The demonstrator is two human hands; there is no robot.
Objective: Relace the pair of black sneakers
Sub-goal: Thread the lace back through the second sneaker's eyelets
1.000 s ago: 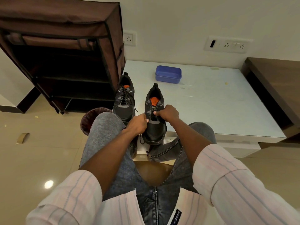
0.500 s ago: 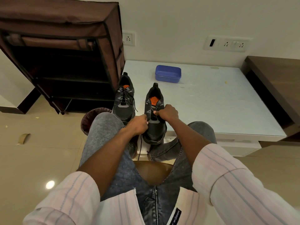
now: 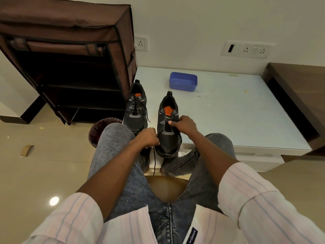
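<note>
From the head camera I saw the near sneaker (image 3: 168, 127) at the front edge of the white desk (image 3: 246, 110), its toe hanging past that edge toward the knees. The right hand (image 3: 184, 124) had its grip curled at the lacing area on top of that shoe, thumb and fingers pinching there; I could not tell whether the pinch was on lace or on eyelet fabric. The left hand (image 3: 149, 138) sat just beside the shoe's left side near the toe, its grip closed on the black lace (image 3: 154, 161), which hung down from the fist between the legs. The second sneaker (image 3: 136, 110), fully laced, stood at the desk's front-left corner, just beside the first, with loose lace ends trailing. A blue box (image 3: 182, 82) lay near the desk's back edge, well apart from both shoes. A brown fabric rack (image 3: 70, 59) stood to the left of the desk.
</note>
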